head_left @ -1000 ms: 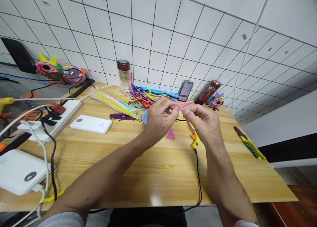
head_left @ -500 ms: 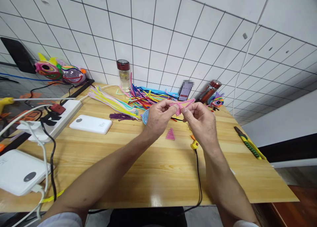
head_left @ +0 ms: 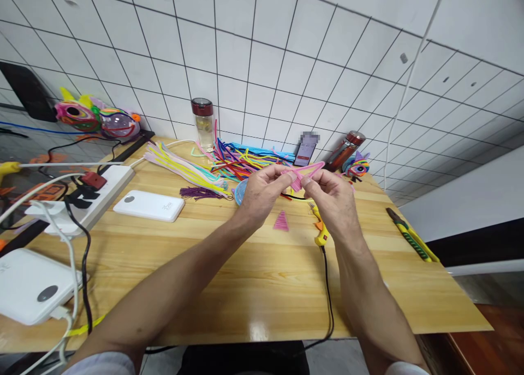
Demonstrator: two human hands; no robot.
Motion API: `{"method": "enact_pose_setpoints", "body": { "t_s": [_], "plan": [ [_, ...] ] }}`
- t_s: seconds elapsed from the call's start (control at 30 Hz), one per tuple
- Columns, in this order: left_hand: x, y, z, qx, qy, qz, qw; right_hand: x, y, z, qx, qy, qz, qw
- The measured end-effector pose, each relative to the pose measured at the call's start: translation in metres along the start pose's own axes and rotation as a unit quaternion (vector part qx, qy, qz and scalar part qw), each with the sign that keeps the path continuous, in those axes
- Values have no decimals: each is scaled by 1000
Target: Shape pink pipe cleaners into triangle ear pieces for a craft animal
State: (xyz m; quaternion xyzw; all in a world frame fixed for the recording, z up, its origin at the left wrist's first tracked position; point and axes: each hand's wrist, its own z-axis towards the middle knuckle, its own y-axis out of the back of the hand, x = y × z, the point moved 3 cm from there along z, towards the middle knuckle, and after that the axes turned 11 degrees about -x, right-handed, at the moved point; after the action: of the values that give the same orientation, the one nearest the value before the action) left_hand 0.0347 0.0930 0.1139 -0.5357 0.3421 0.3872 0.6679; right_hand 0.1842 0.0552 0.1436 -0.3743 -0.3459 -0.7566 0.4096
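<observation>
Both hands pinch a pink pipe-cleaner piece (head_left: 296,184) above the middle of the table. My left hand (head_left: 262,194) grips its left side between thumb and fingers. My right hand (head_left: 331,200) closes on the right side, where a bent pink length sticks up past the fingers. Part of the piece is hidden by the fingertips. Below, a flat pink triangle (head_left: 281,221) of the same fuzzy strips lies on the wood. A yellow glue gun (head_left: 321,230) with a black cord rests beside my right wrist. Something round and blue (head_left: 240,191) is partly behind my left hand.
Loose coloured pipe cleaners (head_left: 249,159) and a striped bundle (head_left: 184,167) lie at the back, near a glass bottle (head_left: 203,125), a phone (head_left: 306,150) and a red flask (head_left: 346,150). Yellow-green pliers (head_left: 411,236) lie right; a white power bank (head_left: 149,205) and power strip (head_left: 98,197) left.
The right hand has shifted slightly, showing more of the glue gun. Both hands keep their hold on the pink piece, and the camera view has moved a little.
</observation>
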Motion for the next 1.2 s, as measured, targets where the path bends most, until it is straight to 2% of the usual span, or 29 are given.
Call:
{"method": "enact_pose_setpoints", "body": {
  "t_s": [0.23, 0.4, 0.57, 0.77, 0.93, 1.03, 1.2],
  "plan": [
    [-3, -2, -1, 21, 6, -10, 1000, -5, 0, -2, -26, 29, -40, 998],
    [-4, -2, 0, 6, 1, 6, 1000, -1, -1, -4, -40, 90, -88, 991],
    [-4, 0, 1, 4, -15, 10, 1000, 0, -1, -5, -44, 100, -94, 990],
    [-2, 2, 2, -2, -1, 13, 1000, 0, 1, -2, -25, 53, -65, 996],
    [3, 6, 7, -32, 25, -24, 999, 2, 7, 3, 7, -2, -23, 1000],
    [3, 7, 8, -44, 41, -42, 997, 2, 7, 4, 19, -14, -30, 999],
    [1, 6, 8, -30, 58, -52, 997, 2, 5, 3, 22, -20, -56, 998]
  ]
}}
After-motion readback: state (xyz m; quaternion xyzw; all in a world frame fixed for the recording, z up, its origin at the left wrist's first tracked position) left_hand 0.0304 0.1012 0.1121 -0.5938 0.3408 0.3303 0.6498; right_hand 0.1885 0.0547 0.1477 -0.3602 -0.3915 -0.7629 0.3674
